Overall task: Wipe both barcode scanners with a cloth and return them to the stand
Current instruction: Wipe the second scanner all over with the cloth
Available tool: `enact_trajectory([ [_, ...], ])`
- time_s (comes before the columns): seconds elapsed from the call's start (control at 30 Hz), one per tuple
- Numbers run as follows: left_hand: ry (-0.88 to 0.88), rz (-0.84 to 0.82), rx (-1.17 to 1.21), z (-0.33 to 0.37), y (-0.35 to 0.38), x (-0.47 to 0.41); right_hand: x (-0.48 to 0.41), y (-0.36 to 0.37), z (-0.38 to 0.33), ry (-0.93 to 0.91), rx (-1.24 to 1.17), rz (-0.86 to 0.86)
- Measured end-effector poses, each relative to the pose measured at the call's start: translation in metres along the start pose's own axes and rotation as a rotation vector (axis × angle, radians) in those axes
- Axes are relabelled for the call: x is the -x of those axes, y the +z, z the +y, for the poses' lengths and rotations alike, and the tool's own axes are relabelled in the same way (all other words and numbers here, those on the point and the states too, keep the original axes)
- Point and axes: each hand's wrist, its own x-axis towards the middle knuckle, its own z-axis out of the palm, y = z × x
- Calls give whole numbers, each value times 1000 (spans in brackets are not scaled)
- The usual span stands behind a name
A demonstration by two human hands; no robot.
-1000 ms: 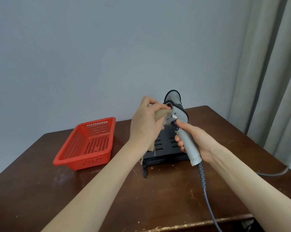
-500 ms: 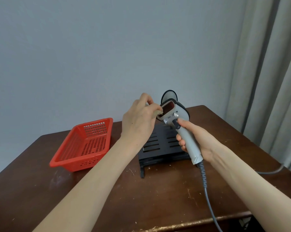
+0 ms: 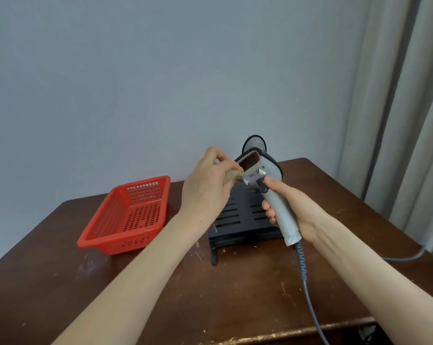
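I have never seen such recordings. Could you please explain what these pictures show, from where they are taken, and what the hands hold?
There is no machine: a person works with two bare hands. Every picture comes from one camera worn on the head, looking forward and down; the last is the present moment. The right hand grips the handle of a grey barcode scanner, whose cable runs over the near edge of the table. The left hand pinches a small beige cloth against the scanner's front, beside its dark red window. On the brown table rest a black slotted stand and a red basket. Behind the held scanner, the top of a second scanner shows; the rest is hidden.
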Motion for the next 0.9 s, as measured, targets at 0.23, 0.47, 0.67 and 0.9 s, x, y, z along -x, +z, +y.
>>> enact_trajectory([
  [0.23, -104, 24, 21, 3, 7, 7, 0, -1, 1, -5, 25, 5],
  [0.47, -152, 78, 304, 21, 10, -8, -1, 4, 5, 13, 10, -4],
  [0.67, 10, -14, 41, -2, 5, 2, 2, -7, 3, 28, -4, -11],
  [0.9, -165, 70, 36, -11, -5, 6, 1, -9, 3, 47, -46, -33],
])
